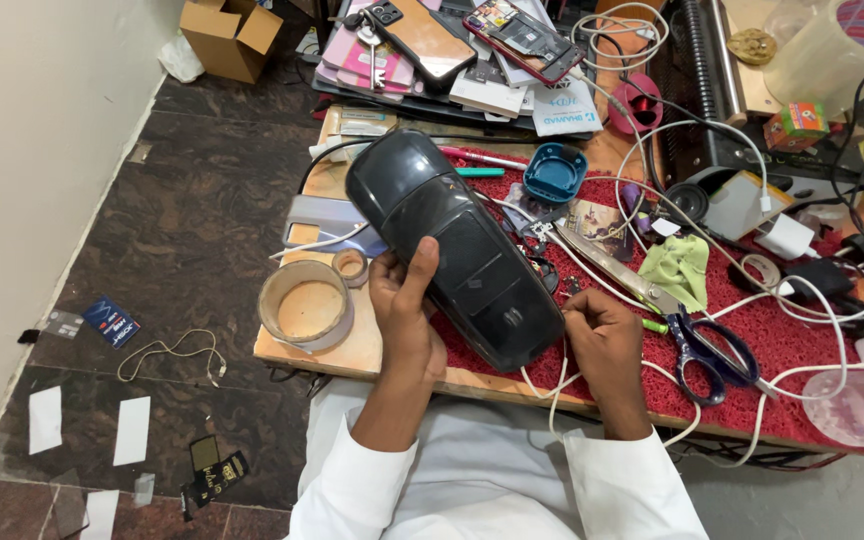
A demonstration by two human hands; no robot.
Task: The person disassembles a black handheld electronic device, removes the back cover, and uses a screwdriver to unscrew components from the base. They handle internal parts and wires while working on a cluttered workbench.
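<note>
My left hand point(404, 315) grips the left side of a long black plastic device point(457, 245), thumb up on its top face, holding it tilted over the front of the workbench. Next to the device's lower right end, my right hand point(604, 345) has its fingers curled, pinching something small by the white cables point(562, 385); what it holds is hidden. Blue-handled scissors point(697, 345) lie on the red mat point(802, 350) just right of that hand.
A wide tape roll point(305, 305) and a small one point(351, 266) sit at the bench's left edge. Phones point(422, 40) and papers are piled at the back. A blue round part point(554, 172), a green cloth point(679, 268), chargers and tangled cables crowd the right. A cardboard box point(230, 35) and scraps lie on the floor.
</note>
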